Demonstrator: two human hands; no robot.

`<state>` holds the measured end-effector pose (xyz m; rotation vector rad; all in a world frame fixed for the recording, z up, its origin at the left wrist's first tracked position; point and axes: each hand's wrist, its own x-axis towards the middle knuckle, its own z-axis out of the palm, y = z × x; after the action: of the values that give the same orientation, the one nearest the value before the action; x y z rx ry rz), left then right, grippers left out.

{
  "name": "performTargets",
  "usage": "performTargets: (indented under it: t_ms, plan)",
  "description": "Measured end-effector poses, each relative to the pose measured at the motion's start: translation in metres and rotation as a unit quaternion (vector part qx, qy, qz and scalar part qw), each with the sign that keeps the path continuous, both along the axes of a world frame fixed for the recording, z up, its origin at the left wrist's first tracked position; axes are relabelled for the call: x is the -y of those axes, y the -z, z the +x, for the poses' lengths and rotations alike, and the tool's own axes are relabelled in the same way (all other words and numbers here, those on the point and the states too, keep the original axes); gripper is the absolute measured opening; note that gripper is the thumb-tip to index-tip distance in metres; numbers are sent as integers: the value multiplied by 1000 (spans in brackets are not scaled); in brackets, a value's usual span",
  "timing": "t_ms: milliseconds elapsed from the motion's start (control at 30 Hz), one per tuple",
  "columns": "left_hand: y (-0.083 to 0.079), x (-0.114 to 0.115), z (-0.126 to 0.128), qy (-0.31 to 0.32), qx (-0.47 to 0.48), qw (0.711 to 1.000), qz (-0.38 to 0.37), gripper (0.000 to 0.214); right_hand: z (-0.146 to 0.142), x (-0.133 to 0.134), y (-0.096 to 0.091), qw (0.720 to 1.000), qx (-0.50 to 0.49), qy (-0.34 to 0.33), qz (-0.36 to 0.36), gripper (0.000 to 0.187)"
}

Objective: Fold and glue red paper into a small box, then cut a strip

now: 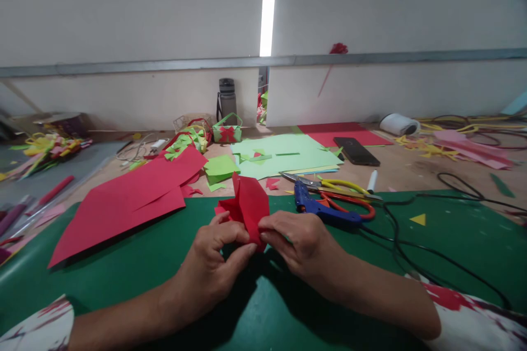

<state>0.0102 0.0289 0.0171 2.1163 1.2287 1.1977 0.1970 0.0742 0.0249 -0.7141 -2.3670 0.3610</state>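
Both my hands pinch a folded piece of red paper (247, 205) just above the green mat (123, 269). My left hand (214, 258) grips its lower left edge with thumb and fingers closed. My right hand (294, 244) pinches its lower right corner. The paper stands up in a creased, partly folded shape between them.
Large red sheets (127, 197) lie to the left. Light green sheets (284, 156) and scraps lie beyond. A blue glue gun (325, 211), scissors (337, 189), a black cable (411, 241), a phone (356, 151), a small green paper basket (227, 129) and a bottle (226, 100) are nearby. White partitions close the back.
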Motion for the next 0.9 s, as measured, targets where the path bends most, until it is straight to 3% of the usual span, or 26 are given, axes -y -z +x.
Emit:
performTargets:
  t_ms: [267, 433, 733, 900]
  plan:
    - [-10, -2, 0, 47, -9, 992, 113, 12, 1, -4, 7, 998, -49, -18, 25, 14]
    - [-9, -3, 1, 50, 13, 995, 87, 12, 1, -2, 5, 998, -52, -37, 0, 17]
    - [-8, -2, -1, 60, 22, 993, 104, 15, -1, -1, 4, 997, -61, -29, -32, 16]
    - [-9, -1, 0, -2, -14, 999, 40, 12, -2, 1, 2, 994, -81, -22, -65, 16]
